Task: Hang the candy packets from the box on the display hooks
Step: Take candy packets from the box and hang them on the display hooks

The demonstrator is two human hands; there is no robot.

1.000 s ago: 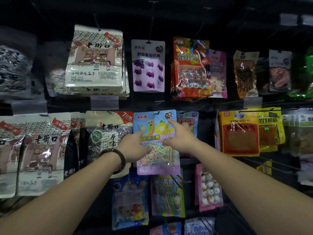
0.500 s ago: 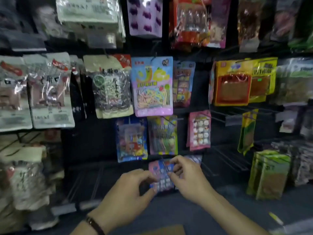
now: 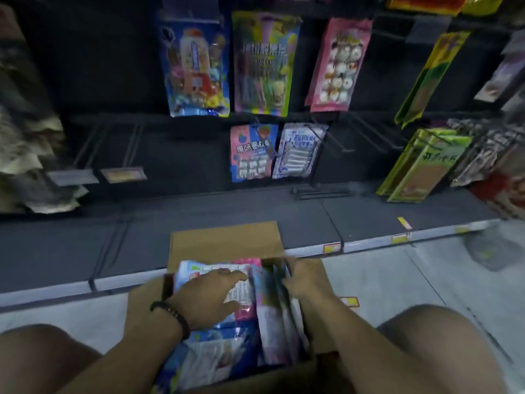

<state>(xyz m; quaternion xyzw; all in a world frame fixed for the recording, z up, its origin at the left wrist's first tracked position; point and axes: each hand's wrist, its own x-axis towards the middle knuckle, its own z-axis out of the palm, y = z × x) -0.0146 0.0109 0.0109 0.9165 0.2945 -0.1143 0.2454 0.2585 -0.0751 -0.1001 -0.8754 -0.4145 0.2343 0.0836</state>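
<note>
Dark shop rack (image 3: 176, 155) behind, bare hooks (image 3: 366, 135). Box (image 3: 227, 240) on floor: left hand (image 3: 207, 300) flat, relaxed, on candy packets (image 3: 272, 331); right hand (image 3: 305, 280) dug among them, grip unclear.

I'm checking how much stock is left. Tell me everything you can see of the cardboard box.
The cardboard box is brown and open, its far flap folded back toward the shelf. It stands on the floor between the person's knees, packed with candy packets, some flat, some on edge. The left hand lies flat on the top packets; the right hand reaches among the upright ones.
</note>
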